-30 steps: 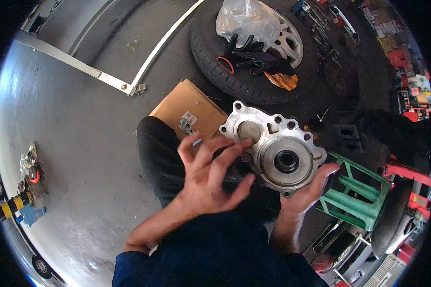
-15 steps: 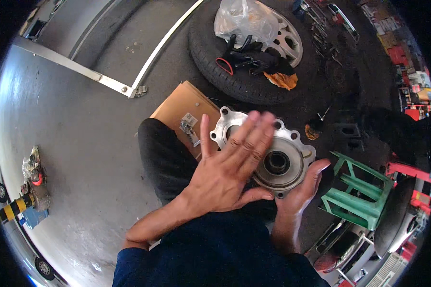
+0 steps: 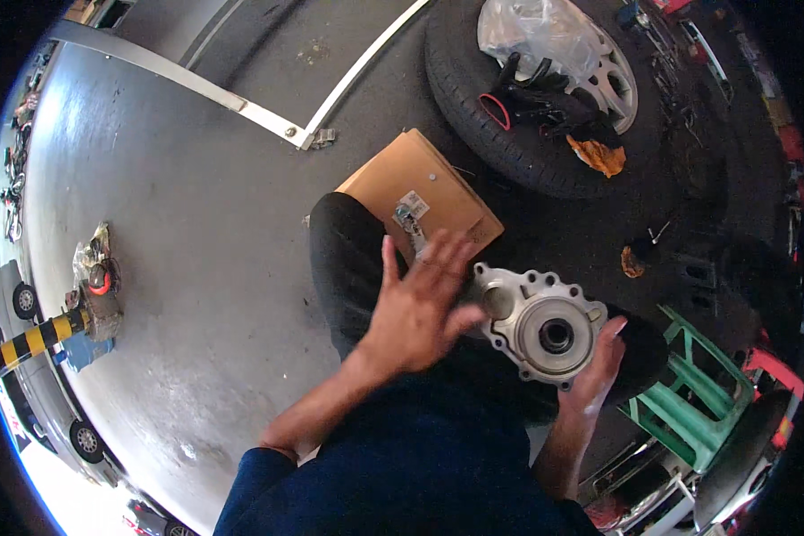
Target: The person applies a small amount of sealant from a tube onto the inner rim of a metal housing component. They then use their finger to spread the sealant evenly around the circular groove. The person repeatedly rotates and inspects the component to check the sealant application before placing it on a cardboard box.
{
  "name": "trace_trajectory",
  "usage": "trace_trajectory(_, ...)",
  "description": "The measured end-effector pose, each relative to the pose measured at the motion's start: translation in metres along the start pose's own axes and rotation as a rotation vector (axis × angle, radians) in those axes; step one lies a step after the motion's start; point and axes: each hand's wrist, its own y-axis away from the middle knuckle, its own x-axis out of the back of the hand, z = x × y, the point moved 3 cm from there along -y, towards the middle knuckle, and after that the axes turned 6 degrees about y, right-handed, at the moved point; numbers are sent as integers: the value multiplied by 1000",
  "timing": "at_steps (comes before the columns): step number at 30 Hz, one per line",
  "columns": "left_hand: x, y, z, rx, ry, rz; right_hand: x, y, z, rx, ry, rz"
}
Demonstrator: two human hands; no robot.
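Note:
My right hand (image 3: 595, 371) grips the lower right edge of a silvery metal housing cover (image 3: 529, 357), its thumb along the rim and its other fingers hidden underneath. The cover is flat-flanged, with bolt holes around the edge, a dark round bore and a smaller round recess. Slightly blurred, my left hand (image 3: 420, 313) hovers at the cover's left side with fingers spread and nothing in it. Whether its thumb touches the cover I cannot tell. Beyond that hand, a flat brown cardboard box (image 3: 460, 201) bears small metal parts (image 3: 409, 219) by a white label.
A tyre on a wheel (image 3: 473, 134) carries black gloves (image 3: 545, 105), a clear plastic bag (image 3: 536, 36) and an orange rag (image 3: 597, 156). Right of me stands a green stool (image 3: 688, 424). A white metal frame (image 3: 232, 94) lies far left; a yellow-and-black pole (image 3: 40, 339) is at left.
My left hand has drawn off the cover's face to its left side, uncovering it. The whole view has shifted, so things appear farther right. My right hand still grips the cover.

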Motion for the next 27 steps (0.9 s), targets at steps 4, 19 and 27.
trace_trajectory(4,-2,-18,-93,327,359,349,-10,-16,-15,-70,-171,-106)
trace_trajectory(19,-126,-179,-224,189,-88,85,-97,-47,28,-158,-92,-138)
trace_trajectory(27,-80,-178,-269,183,-205,-32,-126,-80,56,-196,-46,-87)
